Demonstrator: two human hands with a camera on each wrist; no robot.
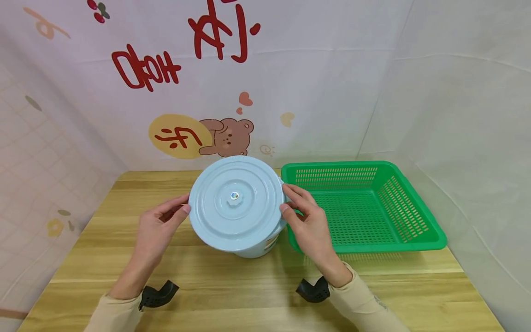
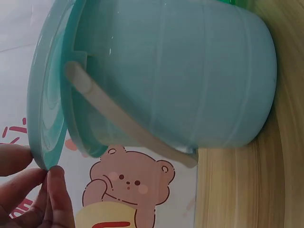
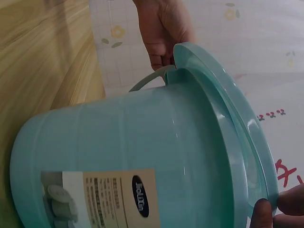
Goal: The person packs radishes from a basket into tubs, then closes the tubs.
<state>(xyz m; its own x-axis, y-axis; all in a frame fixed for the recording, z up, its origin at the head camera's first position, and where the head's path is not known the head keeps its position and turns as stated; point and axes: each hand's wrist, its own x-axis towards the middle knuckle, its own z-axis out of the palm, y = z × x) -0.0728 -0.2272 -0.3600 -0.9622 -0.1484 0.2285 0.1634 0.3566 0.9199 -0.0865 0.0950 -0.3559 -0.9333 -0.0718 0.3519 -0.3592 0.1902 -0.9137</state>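
Observation:
A light blue round lid with a small central knob sits over the mouth of a light blue plastic bucket. My left hand pinches the lid's left edge between thumb and fingers. On the opposite edge, my right hand pinches the lid the same way. Both wrist views show a gap between the lid and the bucket's rim near the hands. The bucket's pale handle hangs down its side. A printed label shows on the bucket's wall in the right wrist view. The lid hides the bucket's inside.
A green plastic basket stands right of the bucket, close to my right hand. Everything rests on a wooden table. Behind it hangs a white printed cloth with a bear and red characters.

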